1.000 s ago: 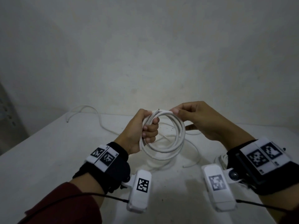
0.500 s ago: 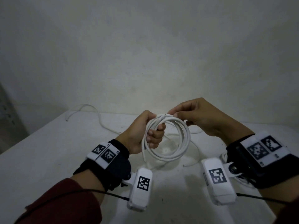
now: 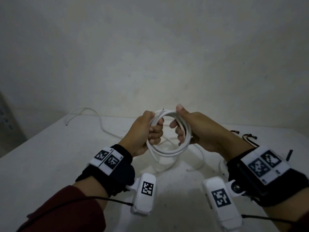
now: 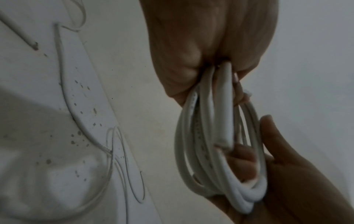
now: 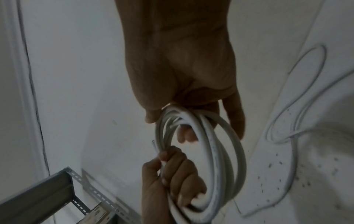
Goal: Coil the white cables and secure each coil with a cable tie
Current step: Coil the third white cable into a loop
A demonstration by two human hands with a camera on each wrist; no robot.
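A coil of white cable with several loops hangs in the air above the white table, held between both hands. My left hand grips the coil's left side in a fist. My right hand wraps round the coil's right side, thumb on top and fingers through the ring. A cut cable end sticks out at the lower left of the coil. Black cable ties lie on the table at the far right.
Another loose white cable trails over the table's far left toward the wall. More thin white cable lies under the coil. A grey perforated metal frame stands off the table's left side.
My right hand has shifted from pinching the coil's top to wrapping round its right side, fingers through the ring. The coil sits slightly higher and closer to the wall.
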